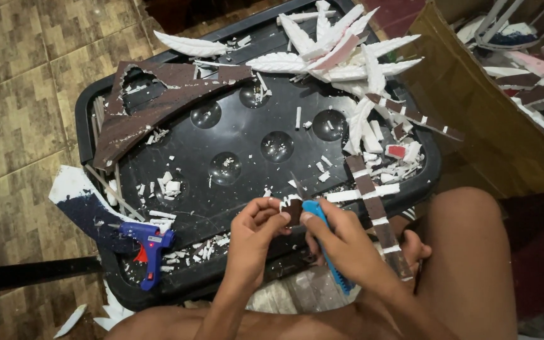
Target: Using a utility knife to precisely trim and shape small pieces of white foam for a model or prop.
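Brown foam scrap [293,211] sits pinched in the left hand [254,234] fingers beside the right hand [341,242] gripping a blue cutter [328,249], above a black tray [96,101] strewn with white foam leaves [338,47], on tiled floor [14,88], by a blue glue gun [149,245].

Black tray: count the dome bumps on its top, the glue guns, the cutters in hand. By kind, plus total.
Dome bumps on the black tray: 5
Blue glue gun: 1
Blue-handled cutter, in the right hand: 1
Total: 7
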